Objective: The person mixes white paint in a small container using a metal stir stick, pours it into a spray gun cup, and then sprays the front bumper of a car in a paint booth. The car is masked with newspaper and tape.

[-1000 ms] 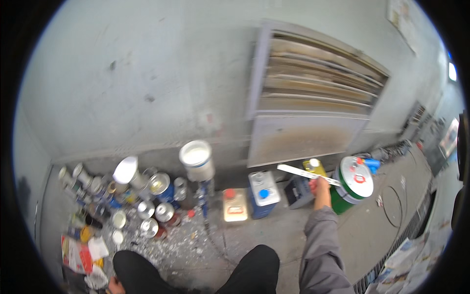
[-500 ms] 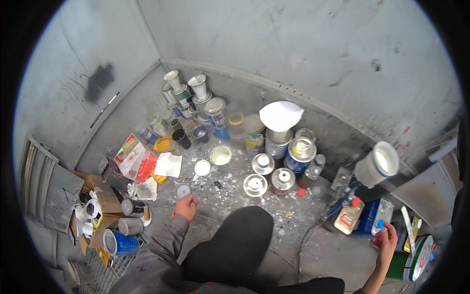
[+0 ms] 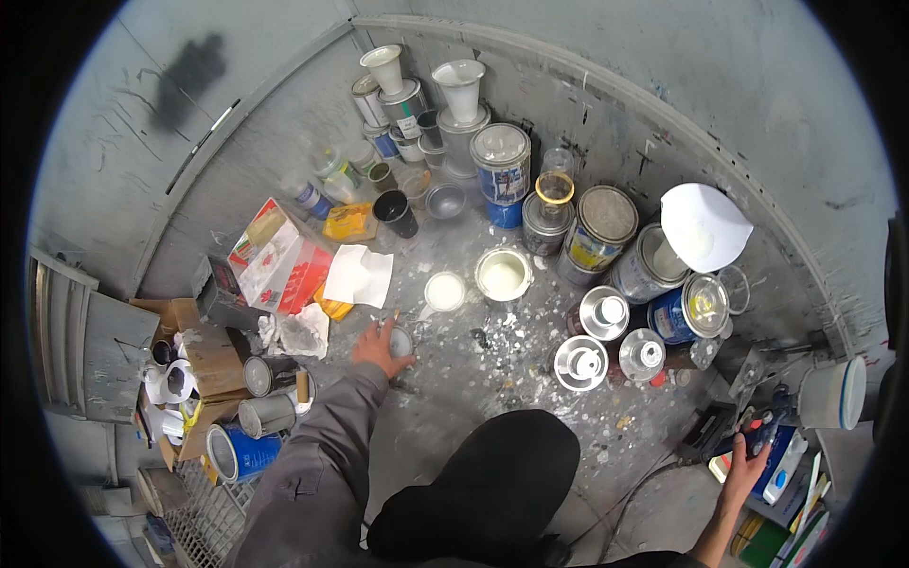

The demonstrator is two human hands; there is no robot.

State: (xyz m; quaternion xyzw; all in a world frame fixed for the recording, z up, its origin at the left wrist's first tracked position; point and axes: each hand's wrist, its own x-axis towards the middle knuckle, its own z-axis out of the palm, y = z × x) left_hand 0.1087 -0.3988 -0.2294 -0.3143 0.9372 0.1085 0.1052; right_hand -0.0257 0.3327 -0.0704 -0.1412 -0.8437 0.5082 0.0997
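My left hand (image 3: 382,348) reaches low over the paint-spattered floor, its fingers spread beside a small round cup (image 3: 401,341). The thumb and fingers lie on either side of this cup; whether they touch it I cannot tell. Just beyond stand a cup of whitish liquid (image 3: 444,292) and a wider tub of cream-coloured liquid (image 3: 502,275). At the far right my right hand (image 3: 746,468) is raised with fingers apart, holding nothing visible. It is nearest to a dark handled tool (image 3: 775,413) and a white container with a blue cap (image 3: 784,473).
Stacked paint cans (image 3: 502,161) and cups line the back wall. Silver-topped containers (image 3: 580,363) stand right of centre. A cardboard box (image 3: 213,355) of waste, a red-and-white box (image 3: 284,256) and a blue can (image 3: 244,452) are on the left. A cable (image 3: 630,502) crosses the floor.
The view has shifted, so the cans sit farther right. My left hand has gone from curled to spread around the small cup. My right hand has left the blue cap.
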